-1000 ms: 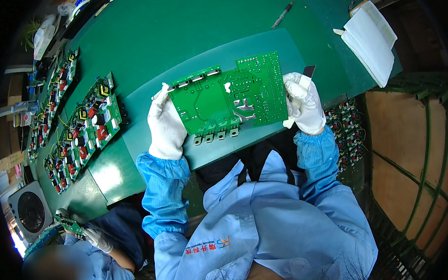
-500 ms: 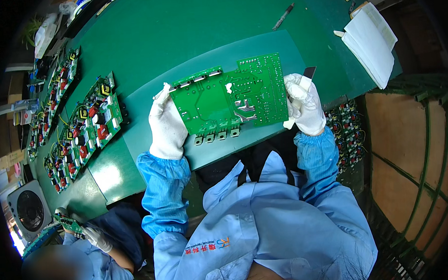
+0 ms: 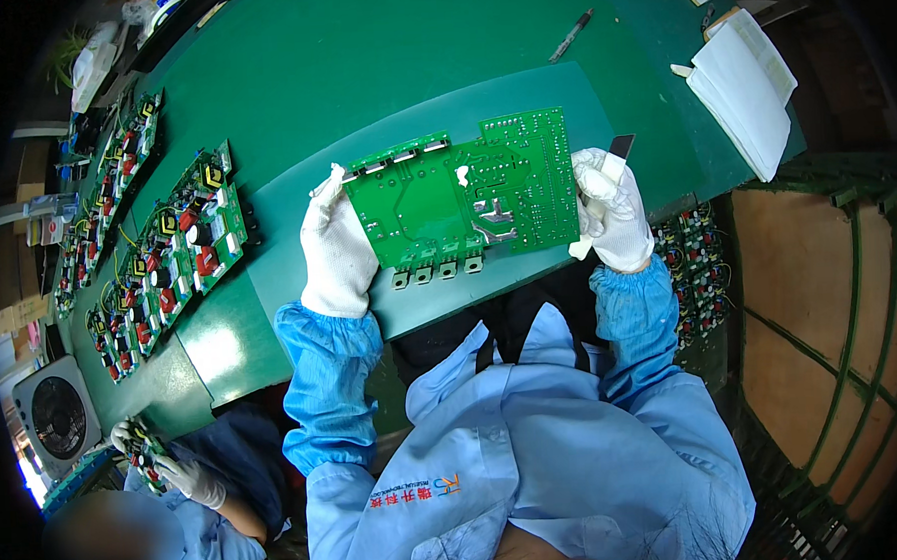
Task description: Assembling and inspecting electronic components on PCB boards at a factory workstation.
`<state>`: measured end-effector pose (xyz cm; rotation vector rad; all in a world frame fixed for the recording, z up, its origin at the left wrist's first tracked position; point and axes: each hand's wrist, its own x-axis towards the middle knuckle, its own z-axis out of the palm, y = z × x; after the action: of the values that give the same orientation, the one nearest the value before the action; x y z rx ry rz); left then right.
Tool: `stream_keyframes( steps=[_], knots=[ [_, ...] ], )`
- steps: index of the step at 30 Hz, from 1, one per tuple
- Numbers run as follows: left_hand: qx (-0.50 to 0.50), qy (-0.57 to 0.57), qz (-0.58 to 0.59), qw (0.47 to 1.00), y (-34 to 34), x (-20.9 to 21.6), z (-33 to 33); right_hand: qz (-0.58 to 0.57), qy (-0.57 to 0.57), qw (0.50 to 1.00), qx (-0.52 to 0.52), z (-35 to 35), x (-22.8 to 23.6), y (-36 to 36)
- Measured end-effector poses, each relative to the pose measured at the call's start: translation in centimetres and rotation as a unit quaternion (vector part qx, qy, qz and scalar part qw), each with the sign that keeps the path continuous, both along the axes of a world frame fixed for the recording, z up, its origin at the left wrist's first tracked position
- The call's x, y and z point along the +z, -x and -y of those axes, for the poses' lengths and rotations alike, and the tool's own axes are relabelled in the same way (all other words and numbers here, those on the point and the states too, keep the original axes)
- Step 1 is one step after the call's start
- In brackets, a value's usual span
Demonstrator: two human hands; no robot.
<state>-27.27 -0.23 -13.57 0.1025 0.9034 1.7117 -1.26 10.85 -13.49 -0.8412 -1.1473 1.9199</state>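
A green circuit board (image 3: 425, 201) is held up above the table mat, its solder side facing me. Along its upper left and lower left edges sit metal-tabbed parts, and silvery solder patches show near the middle. My left hand (image 3: 339, 250), in a white glove, is closed on the board's left edge. Gloved too, my right hand (image 3: 614, 213) is closed at the right edge, its fingers folded. It also grips a slim white tool (image 3: 619, 158) with a dark flat end sticking up past the fingers; the tool's middle is hidden.
Populated circuit boards (image 3: 182, 252) stand in rows at the left. A pen (image 3: 570, 34) lies at the back, and papers (image 3: 740, 87) at the right. More boards (image 3: 696, 269) sit low beside my right arm. At lower left a co-worker handles a small board (image 3: 144, 455) near a fan (image 3: 59, 417).
My hands and the board stay almost still, with only a slight shift of the view. The co-worker's board has turned to show its component side.
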Motion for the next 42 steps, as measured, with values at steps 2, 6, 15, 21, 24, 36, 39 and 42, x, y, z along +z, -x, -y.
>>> stream_keyframes(
  steps=[2,6,15,21,24,36,39,42],
  knots=[
    [0.0,-0.001,0.001,1.0,-0.1,0.18,-0.04,-0.007,0.003,1.0,-0.002,0.03,-0.17,-0.04],
    [0.001,-0.002,-0.013,1.0,-0.17,0.23,-0.01,0.003,-0.001,1.0,-0.001,-0.03,-0.09,-0.04],
    [0.002,-0.009,0.006,1.0,-0.04,0.1,0.11,-0.011,0.004,1.0,-0.004,0.12,-0.02,0.13],
    [-0.006,-0.019,0.026,0.999,0.03,-0.13,-0.02,-0.009,0.002,1.0,-0.002,-0.03,-0.18,-0.13],
    [-0.005,-0.017,0.017,1.0,0.04,-0.03,0.05,-0.008,0.004,1.0,0.001,-0.07,-0.11,-0.08],
    [-0.001,-0.018,-0.057,0.998,-0.27,0.1,0.19,-0.01,0.003,1.0,0.007,-0.07,0.06,-0.06],
    [0.004,-0.005,0.004,1.0,-0.05,-0.17,-0.15,-0.021,0.017,1.0,0.009,-0.25,-0.34,-0.13],
    [0.008,-0.009,0.013,1.0,-0.07,-0.12,-0.07,-0.011,0.01,1.0,0.004,-0.15,-0.25,-0.15]
  ],
)
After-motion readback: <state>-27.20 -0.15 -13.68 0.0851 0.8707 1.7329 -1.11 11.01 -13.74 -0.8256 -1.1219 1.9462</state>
